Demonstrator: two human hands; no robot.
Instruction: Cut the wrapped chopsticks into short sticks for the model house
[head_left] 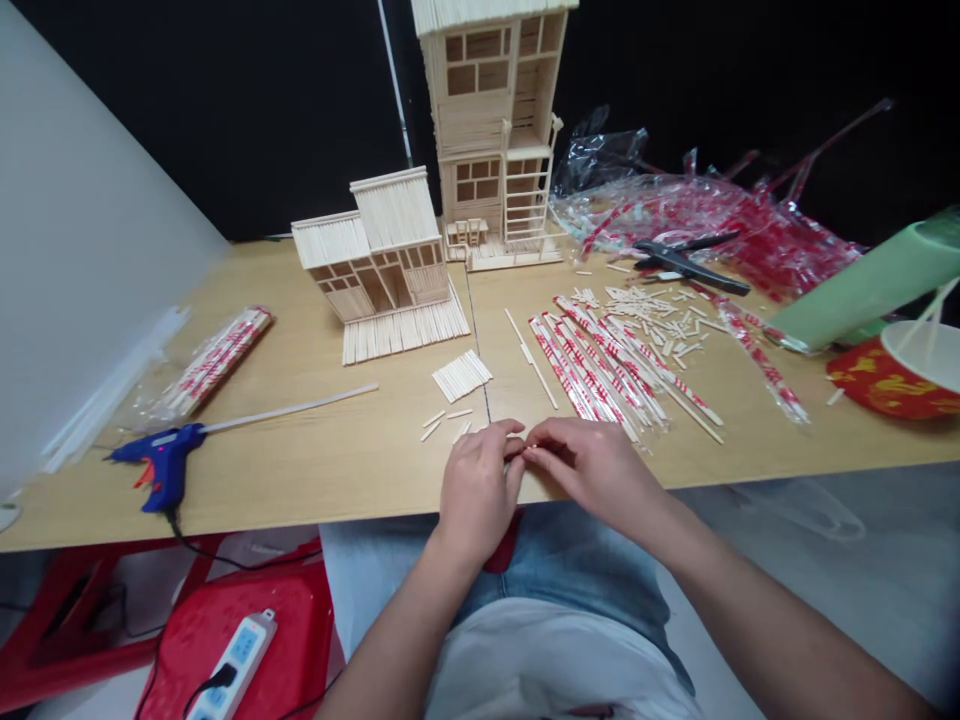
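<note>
Light wood table, blue hot glue gun, red-printed chopstick packets, stick house model, cut sticks

We get a bright, evenly lit view under soft light from above; shadows stay faint beneath the left hand and right hand; the plastic wrap throws small glints; the wide lens bows the table edge; the frame's corners stretch and soften.

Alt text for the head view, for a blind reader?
The left hand and right hand pinch a small stick at the edge of a wooden table. Behind them stand a tall stick-built model house and a smaller one, beside red-wrapped chopsticks and a blue hot glue gun.
</note>
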